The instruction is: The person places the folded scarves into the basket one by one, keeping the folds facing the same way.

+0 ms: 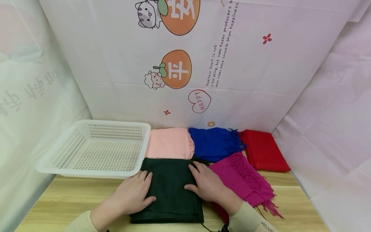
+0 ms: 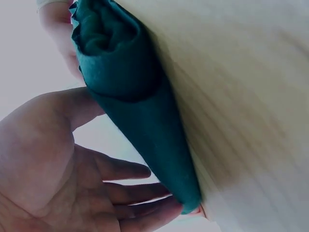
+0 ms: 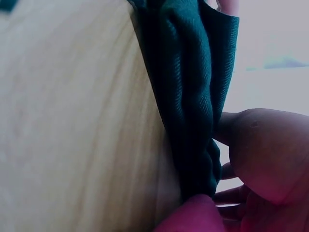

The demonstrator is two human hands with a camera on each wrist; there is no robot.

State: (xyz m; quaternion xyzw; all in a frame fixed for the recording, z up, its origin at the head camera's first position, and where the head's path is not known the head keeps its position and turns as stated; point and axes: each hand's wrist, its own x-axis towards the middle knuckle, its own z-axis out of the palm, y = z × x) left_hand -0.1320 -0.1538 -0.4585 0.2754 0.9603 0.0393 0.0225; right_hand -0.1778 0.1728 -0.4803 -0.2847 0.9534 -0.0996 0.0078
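A dark green scarf, folded into a thick rectangle, lies on the wooden table in front of the person. The left hand rests along its left side, fingers extended and thumb on top. On the opposite side the right hand touches the upper right part with spread, straight fingers. In the left wrist view the rolled side edge of the green scarf shows beside the left hand's open palm. The right wrist view shows the layered folds of the green scarf against the right fingertips.
A white plastic basket stands at the back left. Behind the green scarf lie folded pink, blue and red scarves. A magenta scarf with loose fringe lies right of the green one, partly under the right forearm. Printed cloth walls enclose the table.
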